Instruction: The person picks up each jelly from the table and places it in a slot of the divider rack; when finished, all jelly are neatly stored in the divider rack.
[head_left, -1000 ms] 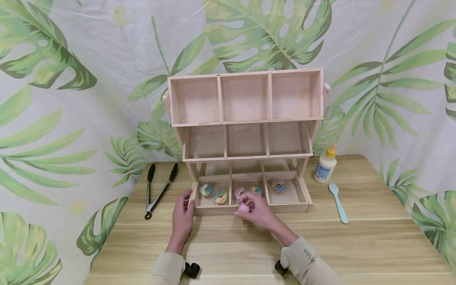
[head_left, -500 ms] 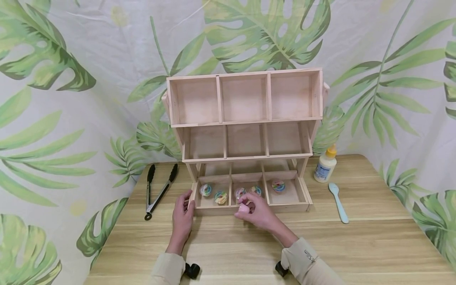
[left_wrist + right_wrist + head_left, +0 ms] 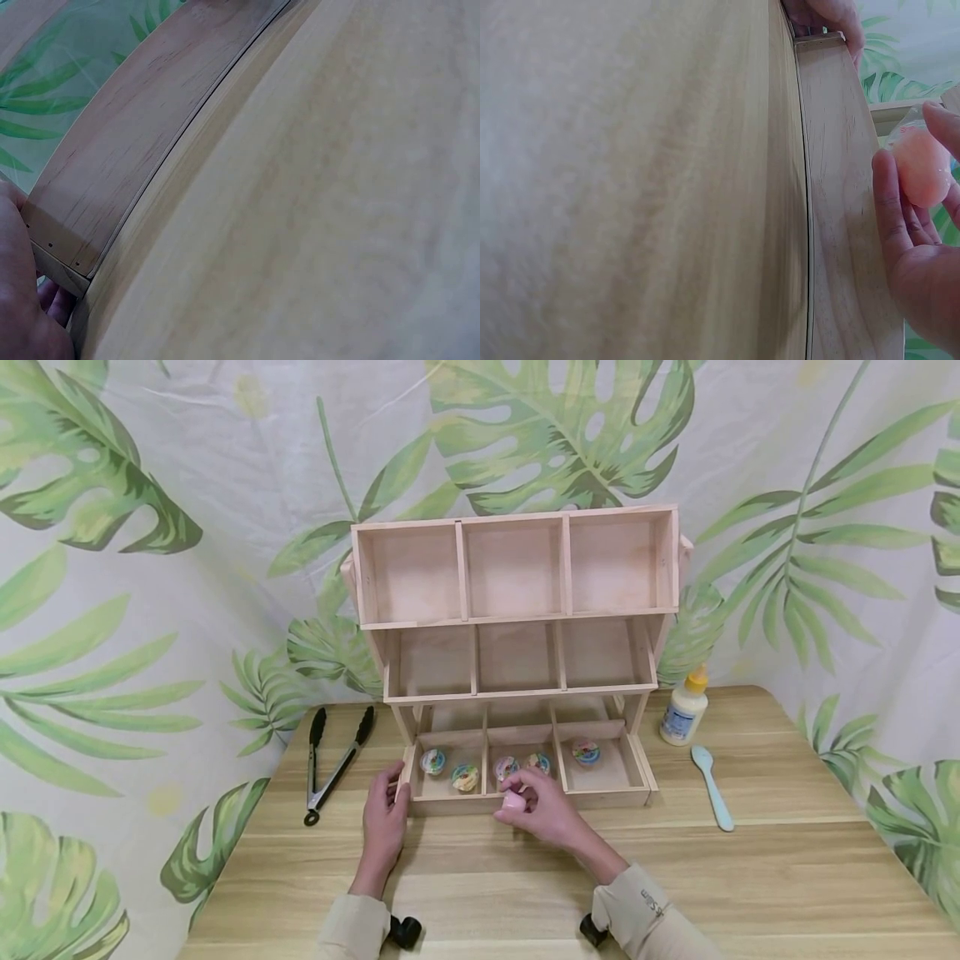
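Observation:
A three-tier wooden rack (image 3: 517, 619) stands on the table, its bottom tray (image 3: 450, 807) nearest me. My left hand (image 3: 386, 814) holds that tray's left front corner, thumb at the front and fingers along the outer side. In front of the middle compartment, my right hand (image 3: 545, 807) pinches a pink jelly cup (image 3: 922, 166) between thumb and fingers, its clear plastic edge showing in the right wrist view. Jelly cups with colourful lids lie in the tray: two in the left compartment (image 3: 465, 777), two in the middle (image 3: 506, 767), one in the right (image 3: 586, 751).
Black-tipped tongs (image 3: 330, 777) lie spread to the left of the rack. On the right stand a white bottle (image 3: 683, 712) with a yellow cap and, nearer me, a pale blue spoon (image 3: 712, 787). A leaf-patterned cloth (image 3: 225, 460) hangs behind the wooden table (image 3: 787, 860).
The right hand has tilted the pink jelly cup very slightly while staying in front of the tray. My left hand keeps its place on the corner.

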Available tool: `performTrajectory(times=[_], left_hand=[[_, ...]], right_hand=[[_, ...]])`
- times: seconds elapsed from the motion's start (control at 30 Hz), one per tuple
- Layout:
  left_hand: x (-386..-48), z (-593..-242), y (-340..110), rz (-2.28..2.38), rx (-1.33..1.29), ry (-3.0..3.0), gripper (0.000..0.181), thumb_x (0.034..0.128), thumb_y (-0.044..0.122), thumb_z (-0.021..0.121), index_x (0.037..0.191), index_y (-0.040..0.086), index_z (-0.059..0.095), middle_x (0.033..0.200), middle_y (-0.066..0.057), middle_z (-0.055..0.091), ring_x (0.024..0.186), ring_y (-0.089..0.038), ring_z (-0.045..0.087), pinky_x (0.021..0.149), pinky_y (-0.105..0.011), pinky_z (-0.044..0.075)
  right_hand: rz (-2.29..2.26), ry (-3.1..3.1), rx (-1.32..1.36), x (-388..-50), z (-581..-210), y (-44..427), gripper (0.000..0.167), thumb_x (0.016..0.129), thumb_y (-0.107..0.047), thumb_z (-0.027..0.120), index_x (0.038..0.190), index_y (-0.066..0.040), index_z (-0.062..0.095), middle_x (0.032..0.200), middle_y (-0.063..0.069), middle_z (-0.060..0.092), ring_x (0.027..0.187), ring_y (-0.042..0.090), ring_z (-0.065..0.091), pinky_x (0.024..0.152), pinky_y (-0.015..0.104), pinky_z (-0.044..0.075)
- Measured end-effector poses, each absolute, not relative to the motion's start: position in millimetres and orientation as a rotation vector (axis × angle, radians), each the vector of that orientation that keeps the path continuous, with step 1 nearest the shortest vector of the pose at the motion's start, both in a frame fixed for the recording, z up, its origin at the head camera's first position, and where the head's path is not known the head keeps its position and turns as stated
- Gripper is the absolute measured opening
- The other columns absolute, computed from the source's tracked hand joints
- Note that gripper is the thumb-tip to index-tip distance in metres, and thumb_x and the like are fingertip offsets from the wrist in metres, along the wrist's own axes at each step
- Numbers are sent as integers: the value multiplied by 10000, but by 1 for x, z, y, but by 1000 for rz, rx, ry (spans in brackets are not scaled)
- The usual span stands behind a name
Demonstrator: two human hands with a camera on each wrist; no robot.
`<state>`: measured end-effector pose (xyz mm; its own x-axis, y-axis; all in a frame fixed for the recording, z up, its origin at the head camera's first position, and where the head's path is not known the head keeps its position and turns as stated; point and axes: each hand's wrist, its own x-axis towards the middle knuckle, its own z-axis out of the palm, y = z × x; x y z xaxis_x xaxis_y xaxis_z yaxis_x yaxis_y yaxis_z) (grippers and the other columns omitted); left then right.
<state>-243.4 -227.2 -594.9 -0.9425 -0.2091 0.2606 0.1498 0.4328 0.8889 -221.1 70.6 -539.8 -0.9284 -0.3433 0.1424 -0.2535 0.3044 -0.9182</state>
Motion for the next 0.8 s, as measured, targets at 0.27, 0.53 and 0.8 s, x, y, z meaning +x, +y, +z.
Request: performTrajectory(times=[0.27, 0.53, 0.8], left_hand=[[-243, -594, -226, -1482, 52, -2358, 391, 1069, 162, 544, 1456, 103, 563, 1365, -146, 592, 1153, -276, 617, 898, -168, 465], [-242, -595, -226, -1505, 63, -2361, 383, 1066, 167, 556, 1445, 113, 564, 1376, -133, 586, 1165, -256, 614, 899, -161, 459], [-243, -594, -226, -1488, 63, -2375, 381, 1068, 176, 553, 1446, 126, 560, 1366, -130, 586, 1149, -229, 606, 905, -195, 468]], right_hand=[[-1726, 2472, -569, -220, -540, 71, 362, 851, -180, 863, 1142, -46, 694, 1132, 99, 639, 847, 121, 622, 679, 211, 535], [-1727, 2470, -570, -219, -541, 71, 349, 857, -192, 860, 1139, -65, 700, 1117, 89, 625, 852, 131, 616, 677, 211, 524], [-1773, 2450, -520, -220, -535, 74, 356, 873, -171, 841, 1161, -36, 681, 1136, 109, 602, 839, 122, 602, 677, 198, 493]])
